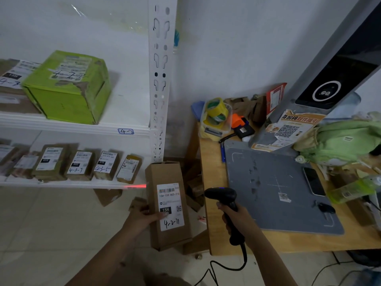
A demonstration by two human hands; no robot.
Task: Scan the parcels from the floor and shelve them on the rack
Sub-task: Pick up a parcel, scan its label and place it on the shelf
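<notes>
My left hand (144,216) grips a tall brown cardboard parcel (153,182) upright, its white label marked "4-2-71" facing me. In my right hand (235,218) is a black corded barcode scanner (223,196), aimed left at the parcel. A red scan line (136,186) falls across the parcel's left edge and the lower shelf's front lip. The white rack (160,79) stands to the left. A green box (68,87) sits on its upper shelf, tagged "4-2", and several small labelled parcels (80,165) stand along the lower shelf.
A wooden table (214,178) at right holds a grey mat (274,186), a phone (313,180), tape rolls in a clear tub (216,116), a leaning grey device (329,75) and green cloth (346,141). Cardboard scraps (107,196) lie on the tiled floor under the rack.
</notes>
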